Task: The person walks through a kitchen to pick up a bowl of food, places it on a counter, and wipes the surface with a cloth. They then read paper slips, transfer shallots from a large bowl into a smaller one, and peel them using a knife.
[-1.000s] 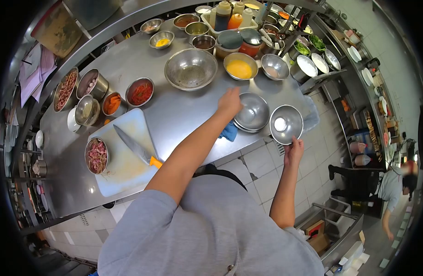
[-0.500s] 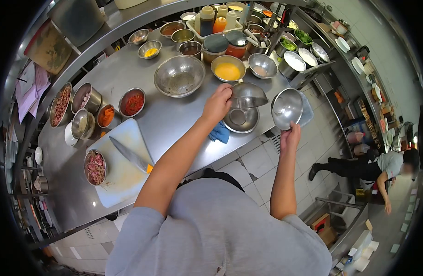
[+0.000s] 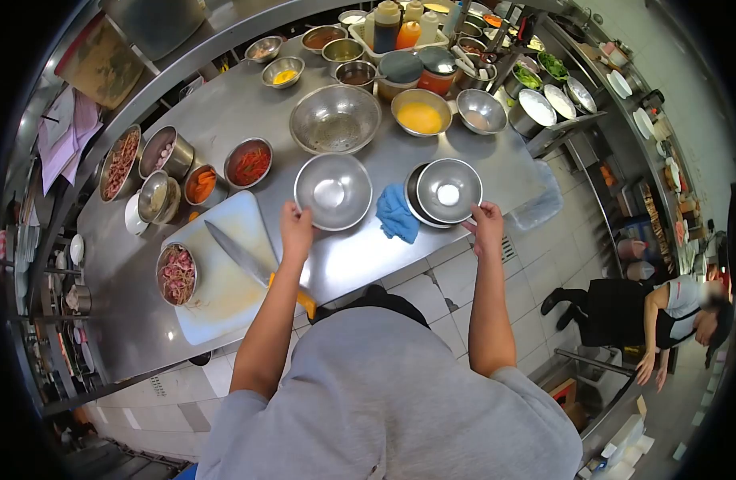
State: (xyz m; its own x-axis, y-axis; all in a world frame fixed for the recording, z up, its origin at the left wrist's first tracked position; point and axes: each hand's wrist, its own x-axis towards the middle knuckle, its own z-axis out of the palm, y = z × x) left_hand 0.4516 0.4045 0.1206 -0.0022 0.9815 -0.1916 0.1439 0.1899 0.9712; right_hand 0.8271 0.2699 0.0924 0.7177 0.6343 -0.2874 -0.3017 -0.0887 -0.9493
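My left hand (image 3: 297, 227) grips the near-left rim of a steel mixing bowl (image 3: 334, 192), which is upright over the middle of the table. By its right rim, my right hand (image 3: 486, 226) holds a smaller steel bowl (image 3: 449, 192) above another bowl whose rim (image 3: 412, 196) shows beneath it. Between the two bowls lies a crumpled blue cloth (image 3: 397, 214). Behind them stand a large wet steel bowl (image 3: 335, 120) and a bowl of yellow liquid (image 3: 421, 114). To the left, a knife (image 3: 238, 252) rests on a white cutting board (image 3: 216, 316).
A bowl of reddish shreds (image 3: 177, 274) sits on the board's left side. Several containers of cut ingredients, such as red strips (image 3: 249, 164), stand at the far left. Sauce bottles (image 3: 409, 34) line the back. Another person (image 3: 664, 312) is at the right, beyond the tiled floor (image 3: 464, 300).
My left hand has moved left with its bowl, which was tipped and now faces up. My right hand has brought its bowl from beyond the table edge over the one by the cloth.
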